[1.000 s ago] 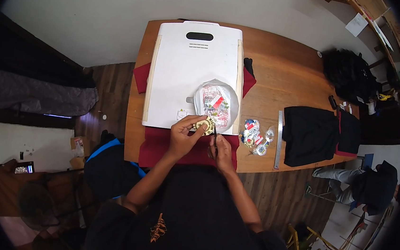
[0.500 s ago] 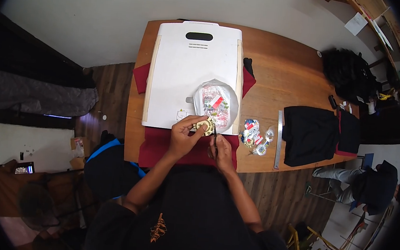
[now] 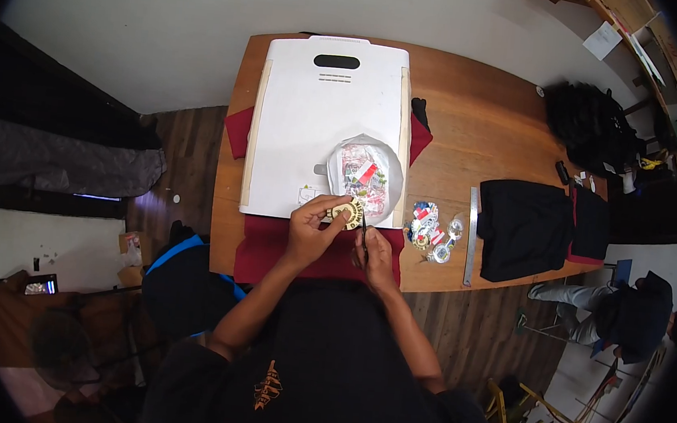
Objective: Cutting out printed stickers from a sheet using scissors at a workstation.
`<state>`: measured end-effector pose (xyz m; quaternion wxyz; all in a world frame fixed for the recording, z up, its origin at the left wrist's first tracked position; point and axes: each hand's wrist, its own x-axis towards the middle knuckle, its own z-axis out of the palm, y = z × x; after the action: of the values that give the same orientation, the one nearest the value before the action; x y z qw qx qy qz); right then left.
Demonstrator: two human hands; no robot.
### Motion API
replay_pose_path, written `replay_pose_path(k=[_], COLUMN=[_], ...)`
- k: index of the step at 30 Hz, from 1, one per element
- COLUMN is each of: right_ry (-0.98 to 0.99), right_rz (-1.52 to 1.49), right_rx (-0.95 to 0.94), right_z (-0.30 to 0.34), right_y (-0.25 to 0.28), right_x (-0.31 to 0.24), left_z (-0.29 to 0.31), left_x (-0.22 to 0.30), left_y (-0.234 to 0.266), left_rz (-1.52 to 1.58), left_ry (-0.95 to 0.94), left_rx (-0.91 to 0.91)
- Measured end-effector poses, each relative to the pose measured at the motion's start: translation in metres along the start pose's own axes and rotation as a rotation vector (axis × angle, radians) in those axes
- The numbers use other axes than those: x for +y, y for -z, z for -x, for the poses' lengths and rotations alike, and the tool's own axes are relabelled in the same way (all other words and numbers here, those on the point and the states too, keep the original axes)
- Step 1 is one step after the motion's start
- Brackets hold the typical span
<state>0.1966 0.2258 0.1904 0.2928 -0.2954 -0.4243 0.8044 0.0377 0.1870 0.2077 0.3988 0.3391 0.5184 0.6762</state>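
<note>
A small round gold-coloured disc (image 3: pixel 347 211) with a toothed edge sits pinched in the fingers (image 3: pixel 330 211) of the left hand (image 3: pixel 311 229), held just over the near edge of a large white board (image 3: pixel 326 122). The left fingers are clamped on its rim. Just right of them, the right hand (image 3: pixel 375 257) has its fingers closed around a thin dark tool (image 3: pixel 363 231) — its tip points up toward the disc and seems to touch or nearly touch its edge; which one cannot be told at this size.

The step in hand looks like fine work on the disc with the tool. The next move would call for a steady left grip and a small, exact push or turn of the tool tip at the disc's edge.

Just beyond the fingers lies a clear bag (image 3: pixel 364 172) of small red and white pieces on the board. To the right of the right hand a cluster of small badges (image 3: pixel 432 229) rests on the wooden counter (image 3: pixel 475 127), then a metal ruler (image 3: pixel 471 235) and folded black cloth (image 3: pixel 524 228). Under both hands a dark red cloth (image 3: pixel 271 242) hangs over the counter's near edge.
</note>
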Motion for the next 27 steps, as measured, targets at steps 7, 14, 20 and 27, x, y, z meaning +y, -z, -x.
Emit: replay_pose_path(k=[7,14,20,27], right_ry=[-0.011,-0.027,-0.03,-0.029], right_rz=[-0.015,-0.024,-0.024,-0.022], right_rx=[0.018,0.009,0.008,0.016], right_z=[0.0002,0.0013,0.0014,0.001], right_y=[0.0026,0.0012,0.0003,0.0007], right_x=[0.0038,0.0038,0.0053,0.0047], left_z=[0.0,0.0012,0.0025,0.0022], left_x=[0.0021,0.0024,0.0017,0.0028], left_y=[-0.0029,-0.0021,-0.0021,-0.0029], left_rz=[0.021,0.02,0.001,0.008], left_ry=[0.019,0.03,0.041,0.035], left_rx=[0.045,0.06,0.053,0.043])
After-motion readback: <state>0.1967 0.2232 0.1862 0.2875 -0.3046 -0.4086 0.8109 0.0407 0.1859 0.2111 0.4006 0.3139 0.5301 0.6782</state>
